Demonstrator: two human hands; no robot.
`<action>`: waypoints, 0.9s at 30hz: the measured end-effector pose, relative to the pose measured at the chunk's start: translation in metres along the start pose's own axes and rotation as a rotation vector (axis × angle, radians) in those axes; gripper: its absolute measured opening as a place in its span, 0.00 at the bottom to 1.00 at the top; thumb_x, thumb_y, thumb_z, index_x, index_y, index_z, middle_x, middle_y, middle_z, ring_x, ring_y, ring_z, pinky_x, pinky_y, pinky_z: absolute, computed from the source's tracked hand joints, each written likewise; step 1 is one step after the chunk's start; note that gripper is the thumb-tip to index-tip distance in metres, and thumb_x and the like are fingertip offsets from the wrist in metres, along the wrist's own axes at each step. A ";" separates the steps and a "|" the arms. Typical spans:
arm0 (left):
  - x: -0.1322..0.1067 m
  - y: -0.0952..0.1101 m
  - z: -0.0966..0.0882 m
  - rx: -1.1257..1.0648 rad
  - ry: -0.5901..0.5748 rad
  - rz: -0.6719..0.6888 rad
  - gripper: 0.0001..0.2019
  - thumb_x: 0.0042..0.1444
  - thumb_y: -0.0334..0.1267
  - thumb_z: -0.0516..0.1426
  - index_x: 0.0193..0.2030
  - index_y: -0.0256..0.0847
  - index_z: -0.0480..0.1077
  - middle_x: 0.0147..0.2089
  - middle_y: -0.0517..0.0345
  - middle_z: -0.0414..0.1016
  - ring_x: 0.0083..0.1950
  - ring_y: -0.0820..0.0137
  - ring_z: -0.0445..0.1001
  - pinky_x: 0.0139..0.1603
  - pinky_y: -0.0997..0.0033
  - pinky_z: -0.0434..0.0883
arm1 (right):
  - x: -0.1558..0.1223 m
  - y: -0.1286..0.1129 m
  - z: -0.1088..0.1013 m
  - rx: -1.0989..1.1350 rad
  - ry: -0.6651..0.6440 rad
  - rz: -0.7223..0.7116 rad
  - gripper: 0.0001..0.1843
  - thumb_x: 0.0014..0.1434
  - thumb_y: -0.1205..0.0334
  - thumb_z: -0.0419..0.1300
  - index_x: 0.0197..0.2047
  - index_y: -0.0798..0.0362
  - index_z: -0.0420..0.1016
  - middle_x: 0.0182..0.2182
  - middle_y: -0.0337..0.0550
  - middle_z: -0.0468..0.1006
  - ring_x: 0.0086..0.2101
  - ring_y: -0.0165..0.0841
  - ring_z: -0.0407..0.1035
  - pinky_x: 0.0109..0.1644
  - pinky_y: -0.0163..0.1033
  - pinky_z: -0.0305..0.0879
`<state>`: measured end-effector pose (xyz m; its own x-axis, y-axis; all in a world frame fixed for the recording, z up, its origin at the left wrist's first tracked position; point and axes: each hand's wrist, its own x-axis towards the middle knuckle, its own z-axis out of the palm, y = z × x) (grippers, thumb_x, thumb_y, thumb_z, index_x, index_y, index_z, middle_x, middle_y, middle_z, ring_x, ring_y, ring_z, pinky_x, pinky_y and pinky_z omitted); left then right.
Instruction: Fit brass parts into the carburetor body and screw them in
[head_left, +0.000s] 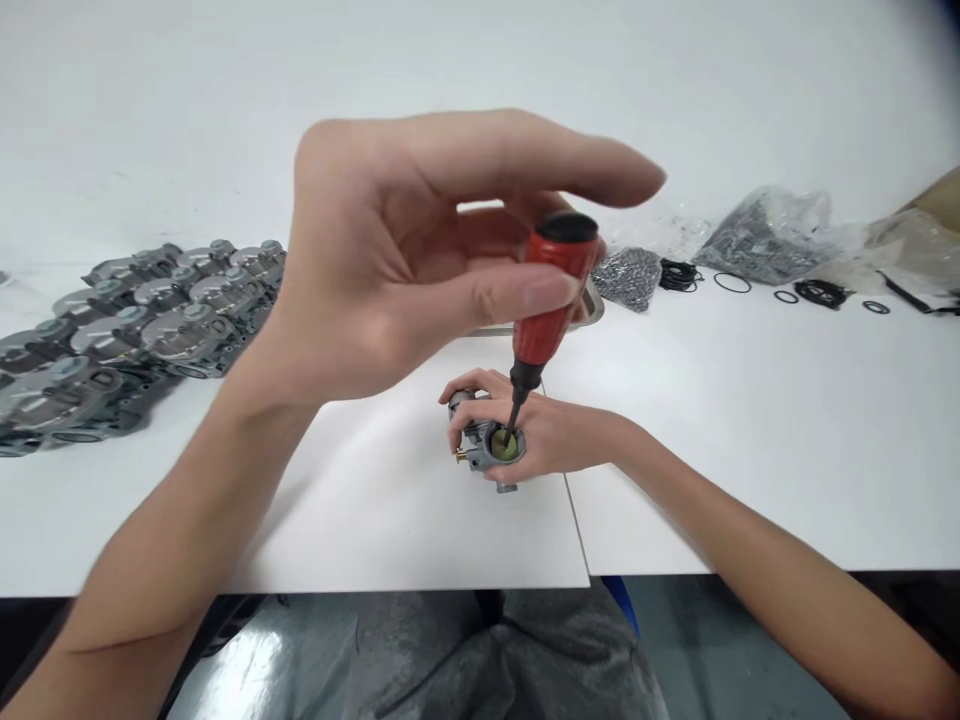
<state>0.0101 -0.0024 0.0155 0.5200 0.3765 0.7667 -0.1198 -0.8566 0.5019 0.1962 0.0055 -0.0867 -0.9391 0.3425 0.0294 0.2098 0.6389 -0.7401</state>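
Observation:
A screwdriver (546, 295) with a red handle and black end cap is held by my left hand (420, 250), thumb on the near side and index finger stretched out above the cap. Its shaft slants down, and the tip meets the yellowish-green round face inside a small grey metal carburetor (480, 452). My right hand (544, 435) wraps round that carburetor and holds it at the table. A brass fitting sticks out on its left side. Part of the carburetor is hidden under my right fingers.
Several similar carburetors (142, 310) stand grouped at the left. Behind my left hand a tray (592, 308) partly shows. Bags of small metal parts (765, 235) and black rings (731, 282) lie at the back right. A seam (576, 520) divides the white tabletop.

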 end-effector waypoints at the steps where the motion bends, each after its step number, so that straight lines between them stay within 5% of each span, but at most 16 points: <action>1: 0.000 0.002 0.001 -0.013 -0.021 -0.002 0.23 0.58 0.56 0.56 0.54 0.46 0.74 0.46 0.56 0.78 0.46 0.56 0.81 0.38 0.60 0.82 | 0.000 0.000 0.000 -0.004 0.003 0.001 0.19 0.53 0.69 0.64 0.48 0.48 0.71 0.60 0.47 0.58 0.62 0.41 0.54 0.66 0.49 0.55; 4: 0.000 0.006 0.005 -0.038 -0.072 -0.051 0.24 0.58 0.56 0.55 0.57 0.48 0.72 0.45 0.56 0.79 0.48 0.56 0.80 0.39 0.61 0.82 | 0.000 -0.001 0.000 -0.013 -0.001 0.012 0.19 0.53 0.69 0.64 0.48 0.48 0.71 0.59 0.46 0.60 0.60 0.41 0.55 0.65 0.50 0.56; 8: -0.001 0.001 0.009 -0.046 0.029 -0.035 0.22 0.55 0.49 0.61 0.56 0.50 0.72 0.44 0.59 0.78 0.44 0.65 0.80 0.39 0.68 0.81 | 0.000 -0.002 -0.001 -0.005 0.000 0.021 0.20 0.52 0.70 0.64 0.49 0.48 0.71 0.57 0.46 0.62 0.60 0.41 0.56 0.65 0.50 0.57; 10: -0.003 -0.002 0.008 -0.089 0.031 0.008 0.22 0.55 0.49 0.60 0.55 0.44 0.73 0.47 0.57 0.78 0.43 0.65 0.80 0.39 0.66 0.81 | 0.000 -0.001 0.000 0.000 0.010 0.011 0.20 0.52 0.69 0.64 0.49 0.48 0.71 0.59 0.46 0.60 0.60 0.41 0.55 0.65 0.50 0.56; 14: -0.005 0.001 0.003 -0.110 -0.072 -0.130 0.26 0.61 0.55 0.50 0.55 0.37 0.73 0.50 0.54 0.77 0.50 0.60 0.78 0.46 0.58 0.81 | 0.000 -0.001 0.000 -0.006 0.010 0.010 0.19 0.53 0.69 0.64 0.49 0.48 0.71 0.59 0.47 0.59 0.60 0.41 0.55 0.65 0.49 0.55; 18: -0.006 0.007 0.005 -0.013 0.029 -0.020 0.18 0.59 0.48 0.56 0.55 0.47 0.73 0.43 0.62 0.79 0.44 0.71 0.78 0.40 0.70 0.79 | 0.000 -0.002 0.000 -0.012 0.009 0.025 0.18 0.53 0.70 0.64 0.48 0.49 0.72 0.57 0.47 0.61 0.59 0.40 0.56 0.64 0.47 0.56; 23: 0.001 0.013 0.006 -0.033 -0.071 -0.120 0.26 0.63 0.55 0.47 0.58 0.41 0.70 0.45 0.57 0.77 0.45 0.62 0.80 0.39 0.62 0.81 | 0.000 -0.001 0.000 -0.006 0.024 -0.016 0.19 0.53 0.70 0.64 0.48 0.49 0.72 0.58 0.48 0.60 0.60 0.42 0.55 0.65 0.50 0.54; 27: 0.002 0.011 0.004 0.084 -0.043 -0.041 0.27 0.60 0.54 0.53 0.59 0.40 0.68 0.41 0.62 0.77 0.43 0.69 0.79 0.36 0.72 0.80 | 0.000 -0.001 0.000 -0.001 0.012 0.016 0.18 0.53 0.71 0.63 0.48 0.50 0.72 0.57 0.48 0.61 0.58 0.41 0.57 0.63 0.48 0.57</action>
<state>0.0132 -0.0120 0.0212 0.5593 0.3979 0.7272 -0.0271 -0.8680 0.4958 0.1961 0.0042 -0.0859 -0.9323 0.3608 0.0256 0.2250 0.6339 -0.7400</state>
